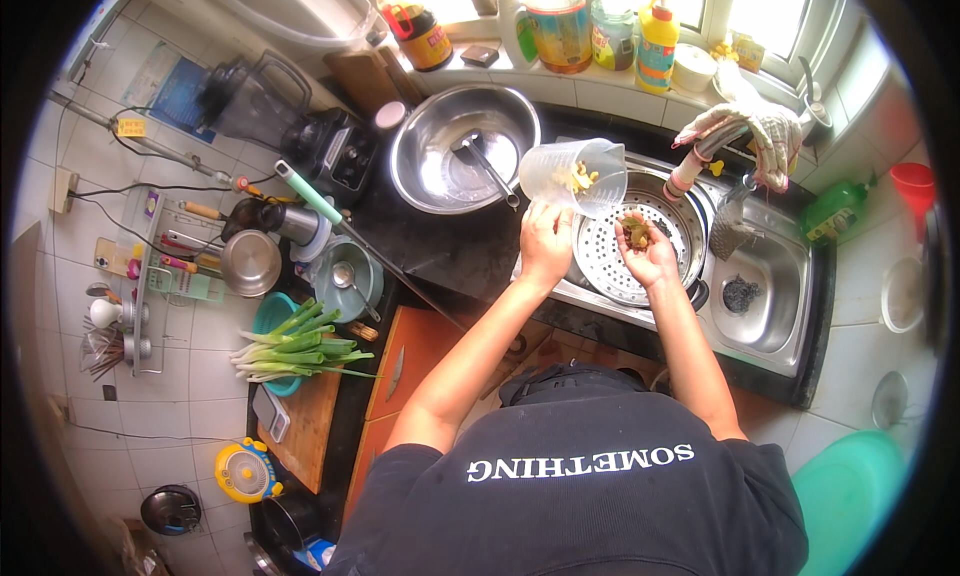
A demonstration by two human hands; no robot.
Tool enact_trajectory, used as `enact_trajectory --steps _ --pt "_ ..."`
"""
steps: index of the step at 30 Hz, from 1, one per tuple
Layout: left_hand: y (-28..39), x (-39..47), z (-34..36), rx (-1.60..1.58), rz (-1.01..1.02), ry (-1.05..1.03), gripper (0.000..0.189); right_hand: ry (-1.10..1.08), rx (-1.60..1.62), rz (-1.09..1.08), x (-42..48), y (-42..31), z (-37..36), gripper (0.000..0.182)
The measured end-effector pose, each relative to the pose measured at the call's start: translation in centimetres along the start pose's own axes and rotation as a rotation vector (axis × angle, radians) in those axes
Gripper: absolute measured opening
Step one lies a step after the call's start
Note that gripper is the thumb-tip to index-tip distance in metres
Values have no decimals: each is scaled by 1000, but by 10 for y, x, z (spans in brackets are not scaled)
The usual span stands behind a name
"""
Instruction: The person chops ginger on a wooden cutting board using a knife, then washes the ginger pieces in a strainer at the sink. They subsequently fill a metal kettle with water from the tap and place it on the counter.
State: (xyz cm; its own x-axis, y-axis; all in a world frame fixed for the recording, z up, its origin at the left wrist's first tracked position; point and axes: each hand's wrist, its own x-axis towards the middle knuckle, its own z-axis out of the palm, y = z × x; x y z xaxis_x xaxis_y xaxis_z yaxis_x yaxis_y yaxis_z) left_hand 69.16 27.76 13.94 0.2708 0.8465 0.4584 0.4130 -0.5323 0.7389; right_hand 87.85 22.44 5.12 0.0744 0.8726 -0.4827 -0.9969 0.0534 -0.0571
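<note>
My left hand [546, 242] grips a translucent plastic measuring jug [541, 172], tipped on its side with its mouth to the right. Yellowish pieces, possibly sliced ginger, [581, 177] lie inside it. Palm up, my right hand [652, 259] cradles brown-green dried leaves or spices [636, 233]. Below both hands sits a round perforated steel steamer tray [600, 257] in a pot over the left sink basin. Some dark bits show on the tray beyond my right hand, partly hidden by it.
A steel bowl [420, 152] holding a cleaver-like tool stands left of the jug. The cloth-draped faucet [694, 163] rises behind the steamer. The right sink basin [776, 306] holds a dark scouring pad. Scallions [307, 343], a blender [322, 145] and a long green-handled tool [307, 190] lie leftward.
</note>
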Motion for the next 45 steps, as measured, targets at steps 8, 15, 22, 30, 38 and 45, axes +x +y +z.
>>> enact_trajectory --steps 8,15,22,30,38,45 --pt "-1 -10 -7 -104 -188 -22 25 24 8 -5 1 -9 -19 30" --pt "-11 -25 -10 -173 -338 -79 30 126 -3 1 2 -14 -30 28" --pt "-14 -48 3 -161 -402 -138 32 -103 -282 -231 -40 -8 36 28" --pt "-21 -71 38 -217 -430 -225 37 -597 -2244 -895 -31 19 65 20" --pt "-31 -85 39 -363 -652 -344 34 -493 -2233 -1042 -45 25 78 12" --pt "-14 -93 44 -707 -912 -406 28 -602 -2174 -1151 -53 25 85 13"
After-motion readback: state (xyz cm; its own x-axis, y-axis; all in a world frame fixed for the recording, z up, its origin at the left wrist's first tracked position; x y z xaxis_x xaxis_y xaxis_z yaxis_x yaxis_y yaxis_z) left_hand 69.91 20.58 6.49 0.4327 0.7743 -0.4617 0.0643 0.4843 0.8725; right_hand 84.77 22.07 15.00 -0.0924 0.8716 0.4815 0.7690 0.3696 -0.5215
